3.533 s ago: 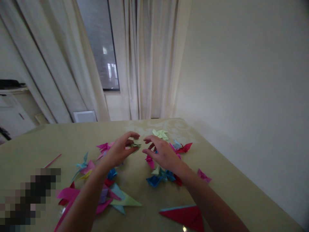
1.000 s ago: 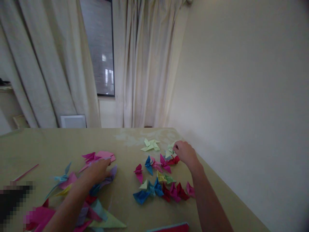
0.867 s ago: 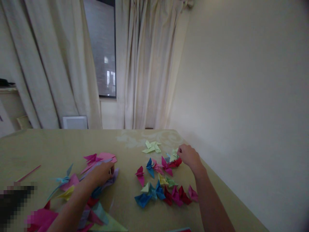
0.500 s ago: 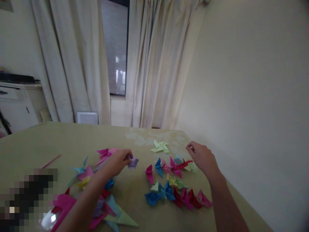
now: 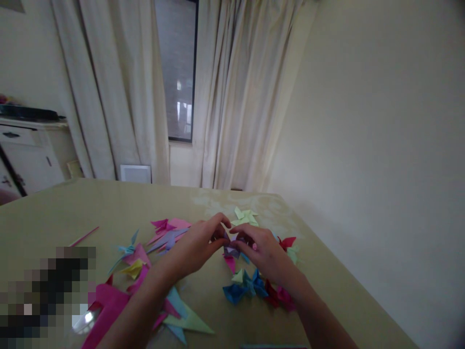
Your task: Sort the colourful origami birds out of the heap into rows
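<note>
Between my two hands is a small purple origami piece (image 5: 231,250), pinched from both sides above the table. My left hand (image 5: 203,241) grips its left side with thumb and fingertips. On its right side, the fingers of my right hand (image 5: 259,244) are closed on the paper. Below my right hand lie blue origami pieces (image 5: 234,293), and a magenta one (image 5: 229,264) peeks out under the purple paper. A pale green paper pinwheel (image 5: 246,215) lies just behind my hands. My right hand and forearm hide part of the folded pieces on the right.
To the left on the table (image 5: 119,203) lies a pile of folded papers, including a large magenta piece (image 5: 112,305), a yellow one (image 5: 133,269) and a pale green pointed one (image 5: 192,320). A thin pink stick (image 5: 85,236) lies farther left. A wall (image 5: 381,169) borders the right side.
My left hand has carried the purple origami piece to the right. My right hand has come in from the right and now holds it too. The view has shifted slightly.
</note>
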Action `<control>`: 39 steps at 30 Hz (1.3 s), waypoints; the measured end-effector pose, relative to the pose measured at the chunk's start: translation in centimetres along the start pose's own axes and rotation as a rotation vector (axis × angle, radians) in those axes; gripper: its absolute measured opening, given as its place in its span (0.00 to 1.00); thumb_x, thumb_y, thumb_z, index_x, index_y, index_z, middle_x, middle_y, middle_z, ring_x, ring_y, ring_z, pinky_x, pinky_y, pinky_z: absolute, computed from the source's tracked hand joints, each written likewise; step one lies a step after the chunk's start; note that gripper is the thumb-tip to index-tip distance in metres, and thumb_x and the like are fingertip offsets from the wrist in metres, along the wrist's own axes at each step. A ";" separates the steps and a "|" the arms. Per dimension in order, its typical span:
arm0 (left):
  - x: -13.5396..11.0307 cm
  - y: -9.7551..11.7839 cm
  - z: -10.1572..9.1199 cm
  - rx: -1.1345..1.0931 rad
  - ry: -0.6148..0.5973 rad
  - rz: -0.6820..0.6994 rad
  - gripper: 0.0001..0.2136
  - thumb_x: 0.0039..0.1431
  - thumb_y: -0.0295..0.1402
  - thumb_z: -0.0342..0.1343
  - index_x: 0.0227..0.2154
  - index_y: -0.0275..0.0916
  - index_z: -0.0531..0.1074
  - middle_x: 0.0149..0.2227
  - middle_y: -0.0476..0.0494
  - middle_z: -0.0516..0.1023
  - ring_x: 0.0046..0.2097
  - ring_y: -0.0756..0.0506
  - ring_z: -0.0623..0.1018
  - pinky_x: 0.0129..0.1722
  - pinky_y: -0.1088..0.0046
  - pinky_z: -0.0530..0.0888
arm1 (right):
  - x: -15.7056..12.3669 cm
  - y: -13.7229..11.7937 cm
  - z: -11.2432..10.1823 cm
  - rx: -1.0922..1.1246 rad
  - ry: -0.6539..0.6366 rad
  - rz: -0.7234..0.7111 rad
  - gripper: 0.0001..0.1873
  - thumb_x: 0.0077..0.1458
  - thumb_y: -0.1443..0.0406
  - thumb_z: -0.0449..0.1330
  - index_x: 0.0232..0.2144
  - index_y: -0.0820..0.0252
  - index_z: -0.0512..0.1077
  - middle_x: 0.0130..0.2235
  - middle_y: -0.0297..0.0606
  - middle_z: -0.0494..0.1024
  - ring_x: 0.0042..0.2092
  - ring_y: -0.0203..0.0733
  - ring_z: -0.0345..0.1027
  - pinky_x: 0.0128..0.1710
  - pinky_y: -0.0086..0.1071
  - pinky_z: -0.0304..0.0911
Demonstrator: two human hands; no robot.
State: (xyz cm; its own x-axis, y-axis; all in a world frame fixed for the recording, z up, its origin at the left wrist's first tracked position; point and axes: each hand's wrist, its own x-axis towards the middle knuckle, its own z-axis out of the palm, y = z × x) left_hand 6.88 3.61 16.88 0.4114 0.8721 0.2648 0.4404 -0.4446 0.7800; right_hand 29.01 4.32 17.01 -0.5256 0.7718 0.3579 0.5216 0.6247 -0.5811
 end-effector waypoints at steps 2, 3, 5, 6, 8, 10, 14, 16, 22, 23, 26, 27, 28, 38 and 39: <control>0.1 0.0 0.0 -0.008 0.010 0.001 0.10 0.64 0.33 0.57 0.48 0.46 0.68 0.38 0.49 0.85 0.41 0.44 0.84 0.40 0.70 0.76 | 0.1 0.1 0.0 0.020 0.005 0.017 0.10 0.66 0.66 0.64 0.49 0.56 0.79 0.39 0.36 0.84 0.41 0.42 0.77 0.42 0.32 0.67; 0.1 -0.1 0.1 -0.015 0.014 0.002 0.10 0.64 0.33 0.57 0.48 0.46 0.67 0.37 0.49 0.85 0.41 0.44 0.84 0.40 0.70 0.76 | 0.1 0.1 0.0 0.031 -0.002 0.022 0.09 0.65 0.66 0.65 0.48 0.56 0.79 0.38 0.36 0.84 0.40 0.42 0.77 0.42 0.32 0.67; 0.2 -0.3 0.2 -0.025 0.020 0.011 0.11 0.64 0.32 0.57 0.48 0.46 0.67 0.38 0.50 0.85 0.41 0.45 0.84 0.40 0.71 0.76 | 0.1 0.2 0.0 0.046 -0.034 0.029 0.08 0.65 0.67 0.65 0.46 0.56 0.79 0.37 0.34 0.84 0.38 0.41 0.77 0.40 0.31 0.66; 0.2 -0.5 0.4 -0.028 0.021 0.017 0.11 0.64 0.32 0.57 0.48 0.46 0.68 0.38 0.50 0.84 0.41 0.45 0.84 0.40 0.71 0.76 | 0.2 0.2 0.0 0.050 -0.049 0.033 0.07 0.64 0.67 0.65 0.45 0.56 0.79 0.36 0.34 0.83 0.37 0.41 0.77 0.40 0.31 0.66; 0.3 -0.8 0.7 -0.033 0.021 0.029 0.12 0.65 0.32 0.56 0.50 0.46 0.68 0.38 0.50 0.84 0.41 0.45 0.84 0.40 0.71 0.76 | 0.2 0.3 -0.1 0.053 -0.066 0.039 0.07 0.64 0.68 0.64 0.44 0.56 0.79 0.35 0.34 0.83 0.37 0.40 0.77 0.39 0.30 0.66; 0.3 -0.9 0.9 -0.024 0.027 0.038 0.13 0.65 0.32 0.56 0.51 0.45 0.68 0.38 0.50 0.84 0.41 0.45 0.83 0.40 0.71 0.76 | 0.1 0.4 -0.2 0.061 -0.068 0.036 0.07 0.65 0.69 0.63 0.44 0.56 0.78 0.37 0.34 0.84 0.40 0.41 0.78 0.40 0.30 0.66; 0.5 -0.5 0.9 0.045 0.047 0.015 0.12 0.67 0.36 0.56 0.52 0.45 0.68 0.39 0.49 0.84 0.41 0.45 0.83 0.40 0.71 0.75 | -0.1 0.5 -0.5 0.061 -0.061 0.010 0.05 0.65 0.70 0.61 0.41 0.56 0.76 0.38 0.34 0.83 0.40 0.40 0.77 0.40 0.29 0.65; 0.6 -0.7 0.5 0.131 0.068 -0.039 0.12 0.71 0.42 0.51 0.51 0.43 0.70 0.40 0.46 0.84 0.42 0.43 0.82 0.41 0.69 0.74 | -0.1 0.7 -0.6 0.023 -0.050 0.000 0.05 0.64 0.70 0.61 0.39 0.56 0.75 0.36 0.33 0.81 0.38 0.40 0.75 0.39 0.30 0.65; 0.2 -7.3 -1.2 0.821 0.201 -0.456 0.19 0.72 0.40 0.49 0.57 0.36 0.72 0.63 0.27 0.72 0.64 0.28 0.70 0.60 0.47 0.69 | 0.2 2.2 -0.7 -0.116 -0.008 -0.024 0.10 0.60 0.74 0.57 0.39 0.57 0.75 0.39 0.36 0.79 0.41 0.41 0.73 0.40 0.31 0.64; -0.1 -8.7 -1.4 0.884 0.175 -0.558 0.20 0.71 0.40 0.50 0.60 0.37 0.71 0.66 0.26 0.69 0.66 0.25 0.67 0.59 0.42 0.68 | 0.3 2.4 -0.7 -0.129 0.000 -0.022 0.11 0.59 0.74 0.57 0.39 0.57 0.75 0.39 0.36 0.79 0.40 0.41 0.73 0.40 0.31 0.65; -1.1 -11.7 -1.5 0.907 0.064 -0.699 0.23 0.66 0.40 0.57 0.61 0.37 0.71 0.67 0.22 0.66 0.66 0.22 0.68 0.56 0.40 0.71 | 0.3 2.4 -1.2 -0.162 0.043 -0.010 0.10 0.59 0.73 0.56 0.38 0.58 0.75 0.38 0.37 0.79 0.38 0.40 0.73 0.39 0.31 0.66; -1.3 -12.3 -1.5 0.893 0.036 -0.699 0.23 0.65 0.38 0.59 0.61 0.36 0.72 0.66 0.22 0.67 0.65 0.23 0.70 0.56 0.43 0.72 | 0.2 2.2 -1.6 -0.173 0.060 -0.009 0.10 0.59 0.72 0.55 0.38 0.57 0.75 0.38 0.37 0.80 0.38 0.40 0.74 0.39 0.31 0.66; -1.4 -12.6 -1.5 0.881 0.017 -0.690 0.22 0.64 0.35 0.59 0.59 0.35 0.73 0.64 0.22 0.70 0.63 0.25 0.73 0.55 0.47 0.73 | 0.0 2.0 -2.1 -0.183 0.080 -0.006 0.09 0.60 0.70 0.55 0.38 0.57 0.75 0.38 0.37 0.80 0.38 0.41 0.74 0.39 0.32 0.67; -1.1 -14.0 -1.6 0.799 -0.096 -0.644 0.17 0.69 0.40 0.61 0.55 0.38 0.74 0.56 0.39 0.77 0.54 0.40 0.80 0.53 0.53 0.79 | -5.8 9.0 -11.7 -0.358 0.199 0.365 0.12 0.52 0.51 0.63 0.30 0.52 0.77 0.31 0.41 0.84 0.33 0.50 0.79 0.37 0.39 0.72; -1.1 -14.1 -1.7 0.791 -0.106 -0.643 0.18 0.68 0.40 0.61 0.56 0.38 0.73 0.57 0.39 0.77 0.54 0.40 0.79 0.53 0.53 0.79 | -6.6 10.2 -12.6 -0.408 0.171 0.415 0.09 0.51 0.54 0.62 0.27 0.51 0.76 0.30 0.40 0.84 0.33 0.51 0.79 0.37 0.40 0.72</control>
State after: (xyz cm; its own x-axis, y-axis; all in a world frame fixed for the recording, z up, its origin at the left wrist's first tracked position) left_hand -1.16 9.27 6.51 -0.0372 0.9875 -0.1531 0.9870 0.0603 0.1491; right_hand 46.25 7.09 17.96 -0.1258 0.9477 0.2932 0.8931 0.2368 -0.3824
